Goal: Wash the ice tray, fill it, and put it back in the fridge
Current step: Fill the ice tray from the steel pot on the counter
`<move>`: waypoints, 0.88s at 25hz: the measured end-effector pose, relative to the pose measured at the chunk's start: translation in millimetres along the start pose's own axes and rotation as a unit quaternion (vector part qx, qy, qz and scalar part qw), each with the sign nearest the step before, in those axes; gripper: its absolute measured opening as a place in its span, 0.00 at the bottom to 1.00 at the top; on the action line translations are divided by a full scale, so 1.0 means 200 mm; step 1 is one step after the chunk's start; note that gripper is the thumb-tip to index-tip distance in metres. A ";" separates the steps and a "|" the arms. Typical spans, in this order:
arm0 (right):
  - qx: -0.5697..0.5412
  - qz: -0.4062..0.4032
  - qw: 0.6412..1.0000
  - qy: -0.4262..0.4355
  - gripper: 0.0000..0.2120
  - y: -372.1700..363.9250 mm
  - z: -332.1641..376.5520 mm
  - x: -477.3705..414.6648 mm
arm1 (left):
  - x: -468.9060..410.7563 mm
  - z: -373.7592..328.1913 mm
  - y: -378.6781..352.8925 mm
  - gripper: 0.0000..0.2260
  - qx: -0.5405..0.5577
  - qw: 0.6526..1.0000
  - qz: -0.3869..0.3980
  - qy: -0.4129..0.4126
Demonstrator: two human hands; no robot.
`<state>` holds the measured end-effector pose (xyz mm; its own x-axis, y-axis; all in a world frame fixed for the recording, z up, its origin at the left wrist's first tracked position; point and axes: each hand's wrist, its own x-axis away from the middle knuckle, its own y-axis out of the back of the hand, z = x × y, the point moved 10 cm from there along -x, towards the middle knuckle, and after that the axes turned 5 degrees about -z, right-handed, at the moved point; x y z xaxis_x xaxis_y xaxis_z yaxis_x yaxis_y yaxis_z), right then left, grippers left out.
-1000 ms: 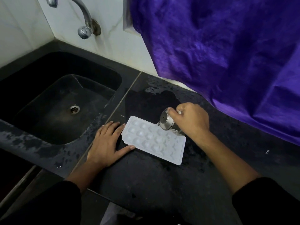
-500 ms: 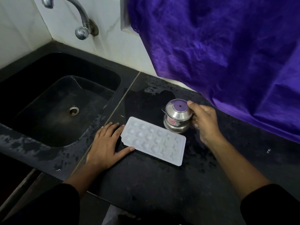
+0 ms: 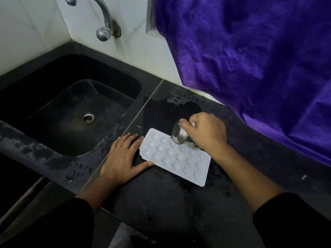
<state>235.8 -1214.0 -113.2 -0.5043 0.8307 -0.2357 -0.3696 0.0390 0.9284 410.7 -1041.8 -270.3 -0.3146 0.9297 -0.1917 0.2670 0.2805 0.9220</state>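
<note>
The white ice tray (image 3: 175, 158) lies flat on the wet black counter (image 3: 161, 203), just to the right of the sink (image 3: 44, 145), its rounded cups facing up. The left hand (image 3: 123, 156) rests palm down on the counter between sink and tray, fingers straight and loosely spread, the thumb tip touching the tray's corner nearest the sink. The right hand (image 3: 207, 133) has its fingers curled round a small steel cup (image 3: 180, 136), tipped on its side over the tray's far edge with its round end facing the sink. A tap (image 3: 103, 20) juts from the wall behind the sink, and a purple cloth (image 3: 250, 59) hangs well to the sink's right
</note>
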 end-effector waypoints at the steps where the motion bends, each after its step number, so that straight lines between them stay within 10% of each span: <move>1: 0.009 -0.005 1.000 0.005 0.28 0.00 0.01 0.00 | 0.00 0.00 0.00 0.44 0.001 1.000 0.000 -0.001; 7: -0.163 -0.019 0.982 -0.098 0.28 -0.01 -0.24 0.02 | 0.00 -0.01 0.00 0.44 0.001 1.000 0.003 -0.004; 15: -0.520 -0.020 0.810 -0.269 0.16 -0.11 -0.40 0.12 | 0.00 -0.02 0.01 0.45 0.001 1.000 0.002 -0.007; 22: -0.339 0.000 0.932 -0.127 0.29 -0.09 -0.13 -0.01 | 0.00 -0.01 0.01 0.44 -0.003 1.000 0.004 -0.003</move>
<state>222.6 -1231.2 -137.8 -0.3356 0.9386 -0.0801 -0.8215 -0.2500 0.5125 409.1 -1041.6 -268.8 -0.3062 0.9335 -0.1866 0.2640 0.2716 0.9255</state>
